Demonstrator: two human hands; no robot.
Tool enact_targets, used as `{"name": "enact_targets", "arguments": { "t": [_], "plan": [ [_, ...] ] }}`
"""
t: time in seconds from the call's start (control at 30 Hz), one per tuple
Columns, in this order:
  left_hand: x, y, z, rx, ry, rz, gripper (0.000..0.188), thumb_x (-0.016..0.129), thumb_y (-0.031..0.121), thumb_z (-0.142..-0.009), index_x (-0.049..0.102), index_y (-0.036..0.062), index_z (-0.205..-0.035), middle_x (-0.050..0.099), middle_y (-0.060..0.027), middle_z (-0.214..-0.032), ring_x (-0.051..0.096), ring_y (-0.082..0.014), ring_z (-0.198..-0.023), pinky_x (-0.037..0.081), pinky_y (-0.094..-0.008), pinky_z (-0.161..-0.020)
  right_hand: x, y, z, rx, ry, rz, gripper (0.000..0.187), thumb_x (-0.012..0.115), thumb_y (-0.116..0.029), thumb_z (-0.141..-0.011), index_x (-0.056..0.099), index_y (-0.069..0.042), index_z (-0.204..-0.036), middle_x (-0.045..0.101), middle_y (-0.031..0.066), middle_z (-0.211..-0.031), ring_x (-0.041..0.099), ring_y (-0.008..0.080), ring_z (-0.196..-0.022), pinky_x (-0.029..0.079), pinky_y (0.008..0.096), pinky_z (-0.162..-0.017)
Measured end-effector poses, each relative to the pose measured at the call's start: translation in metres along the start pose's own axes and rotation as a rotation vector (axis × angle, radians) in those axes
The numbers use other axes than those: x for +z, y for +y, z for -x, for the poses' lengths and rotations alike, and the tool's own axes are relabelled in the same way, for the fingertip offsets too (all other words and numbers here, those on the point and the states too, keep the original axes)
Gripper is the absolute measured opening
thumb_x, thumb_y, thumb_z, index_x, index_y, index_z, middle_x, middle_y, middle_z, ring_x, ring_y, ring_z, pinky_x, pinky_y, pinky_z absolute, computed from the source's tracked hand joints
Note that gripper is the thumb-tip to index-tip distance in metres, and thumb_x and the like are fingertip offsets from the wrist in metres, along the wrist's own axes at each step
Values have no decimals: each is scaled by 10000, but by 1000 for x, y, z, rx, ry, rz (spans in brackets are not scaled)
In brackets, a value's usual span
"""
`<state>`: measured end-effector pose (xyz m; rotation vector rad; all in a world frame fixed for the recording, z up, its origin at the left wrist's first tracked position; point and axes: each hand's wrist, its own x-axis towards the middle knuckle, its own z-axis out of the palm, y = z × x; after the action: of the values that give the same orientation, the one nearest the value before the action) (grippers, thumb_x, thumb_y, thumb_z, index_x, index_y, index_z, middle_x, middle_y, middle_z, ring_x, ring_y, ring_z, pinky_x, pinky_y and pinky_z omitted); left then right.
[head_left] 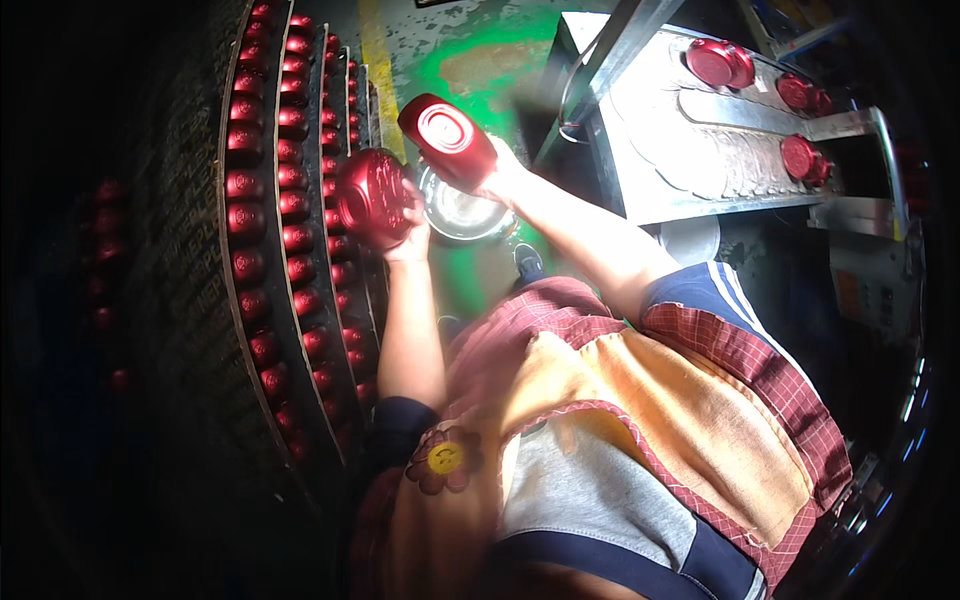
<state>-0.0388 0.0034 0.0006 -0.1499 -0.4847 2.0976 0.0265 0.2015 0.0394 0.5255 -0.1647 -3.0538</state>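
My left hand [411, 228] grips a glossy dark-red rounded container [372, 197] from its right side, close to the racks. Slightly higher and to the right, my right hand [503, 172] is wrapped round another glossy red container [447, 138]. That one is tilted, with a pale ringed round end facing me. The two containers are apart. Part of each hand's fingers is hidden behind what it holds. Below them is a round, pale, shiny object [463, 212], partly covered by my right hand and its container; its kind is unclear.
Close on the left stand long racks [283, 235] lined with rows of similar red pieces [244, 220]. At the right is a metal-framed conveyor [660, 150] carrying several red pieces [712, 63]. A metal post [612, 62] rises at its near-left corner. Green floor [485, 60] shows ahead.
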Motion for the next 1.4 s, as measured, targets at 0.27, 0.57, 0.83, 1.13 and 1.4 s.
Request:
{"name": "enact_targets", "arguments": {
  "t": [0.27, 0.57, 0.83, 1.13, 1.4],
  "plan": [
    [-29, -11, -26, 5, -84, 149, 880, 839, 420, -713, 448, 175, -1461, 398, -168, -1502, 523, -304, -1238, 589, -483, -794, 21, -16, 4, 175, -276, -395, 367, 440, -261, -1025, 549, -132, -1351, 589, 122, -1356, 553, 314, -1250, 487, 477, -1047],
    [-38, -10, 27, -206, 167, -151, 711, 625, 329, -918, 331, 123, -1531, 334, -189, -1561, 473, -401, -1316, 569, -578, -841, -31, -43, 170, -320, -115, 43, 419, 573, -273, -995, 553, 2, -1311, 649, 169, -1234, 656, 299, -1098, 532, 475, -989],
    [-27, -206, -68, -386, 240, -1094, 782, 611, 77, -787, 328, 74, -1517, 473, -133, -1446, 463, -306, -1343, 415, -472, -1118, -63, -164, 398, -1363, 857, 1086, 467, 722, -153, -857, 599, -36, -1292, 628, 132, -1232, 603, 240, -1154, 479, 365, -1022],
    [-165, -502, -186, -66, -184, -2653, 714, 774, 133, -768, 511, 155, -1431, 408, -264, -1443, 486, -373, -1284, 419, -428, -1070, -90, -320, 425, -1655, 1452, 1794, 463, 738, -122, -789, 696, -340, -1195, 498, -11, -1427, 484, 306, -1230, 457, 406, -1041],
    [-228, -569, -185, -140, -495, -2790, 821, 839, 177, -729, 467, 233, -1458, 214, -324, -1560, 361, -476, -1375, 341, -490, -1129, -138, -393, 422, -1367, 1515, 1716, 560, 740, -144, -803, 635, -402, -1288, 389, 84, -1515, 400, 356, -1322, 428, 456, -1072]
  ]
}}
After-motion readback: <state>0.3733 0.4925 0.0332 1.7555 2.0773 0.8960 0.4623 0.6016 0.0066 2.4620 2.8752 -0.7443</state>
